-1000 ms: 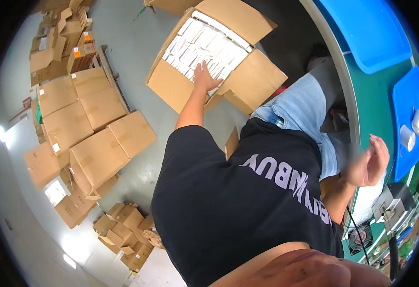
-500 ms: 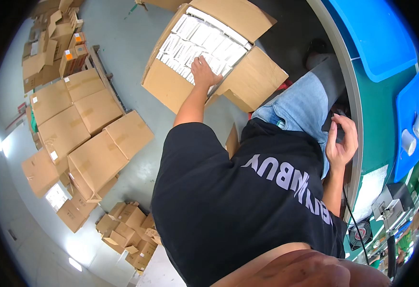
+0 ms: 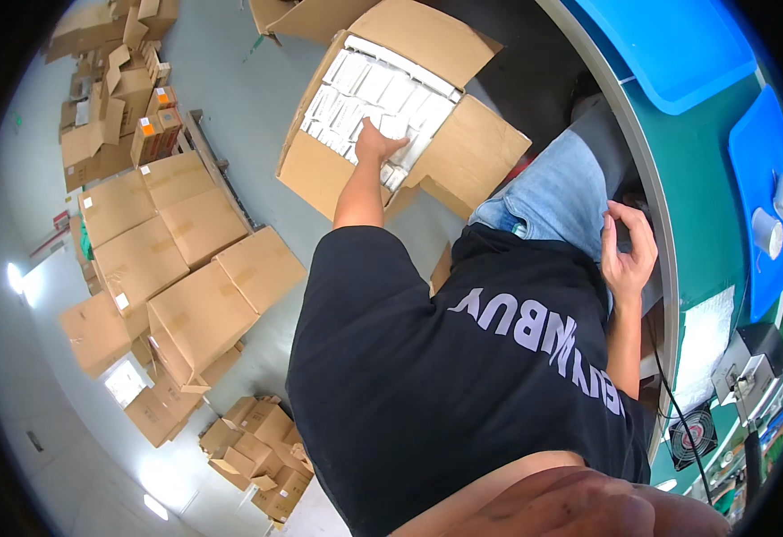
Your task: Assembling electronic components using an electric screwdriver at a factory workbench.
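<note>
At the upper middle stands an open brown carton [image 3: 315, 174] packed with rows of small white boxes [image 3: 382, 85]. My left hand [image 3: 377, 145] reaches into its near side, thumb and forefinger spread around a small white box; the other fingertips are hidden. Just below the hand, a gap shows between the boxes and the carton wall. On the right, my right hand [image 3: 631, 255] is raised beside my jeans and the table edge. Its fingers are loosely curled, with space between thumb and forefinger, and nothing shows in them.
A green-topped table [image 3: 691, 179] curves along the right, bearing blue trays [image 3: 678, 54], white rolls [image 3: 767, 234] and a small fan [image 3: 694, 438]. Large closed cartons [image 3: 141, 255] are stacked on the left. Opened cartons [image 3: 253, 447] lie at the lower left, and another carton [image 3: 306, 18] stands beyond mine.
My left hand has shifted slightly toward me and reaches between the white boxes, its fingertips less visible. My right hand stays curled beside the table. The whole view has shifted a little.
</note>
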Demonstrator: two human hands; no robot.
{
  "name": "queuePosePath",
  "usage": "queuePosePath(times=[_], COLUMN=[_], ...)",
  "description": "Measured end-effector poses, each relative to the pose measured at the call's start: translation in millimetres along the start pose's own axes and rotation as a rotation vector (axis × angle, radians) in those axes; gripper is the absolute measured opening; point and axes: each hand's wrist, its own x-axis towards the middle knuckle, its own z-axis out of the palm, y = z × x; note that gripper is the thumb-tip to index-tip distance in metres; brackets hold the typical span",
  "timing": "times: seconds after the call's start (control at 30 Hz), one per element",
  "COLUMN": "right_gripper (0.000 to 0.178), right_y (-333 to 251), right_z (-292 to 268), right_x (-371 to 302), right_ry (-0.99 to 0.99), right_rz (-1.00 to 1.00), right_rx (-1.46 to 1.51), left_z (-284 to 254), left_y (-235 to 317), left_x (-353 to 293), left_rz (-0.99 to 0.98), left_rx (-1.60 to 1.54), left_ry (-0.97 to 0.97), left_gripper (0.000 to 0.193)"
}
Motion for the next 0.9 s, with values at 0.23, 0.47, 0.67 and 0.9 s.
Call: queuePosePath(times=[0.23, 0.47, 0.67, 0.9], right_gripper=[0.020, 0.025, 0.032, 0.033], right_y=[6.9, 8.4, -6.7, 2.4], right_z=[2.7, 7.4, 24.0, 26.2], right_x=[-7.7, -10.3, -9.6, -26.8], right_ry=[0.030, -0.029, -0.071, -0.129], right_rz=[0.003, -0.035, -0.026, 0.145], right_rx=[0.080, 0.068, 0.074, 0.058], left_z=[-17.7, -185.1, -253.8, -158.8], left_y=[-6.9, 213.8, 334.2, 352.6], left_x=[0.7, -91.1, -173.0, -138.7], left_rz=[0.143, 1.232, 1.262, 1.305], left_rx=[-0.961, -0.894, -0.273, -0.589], left_ry=[0.242, 0.503, 0.524, 0.694], left_gripper=[0.086, 0.077, 0.027, 0.115])
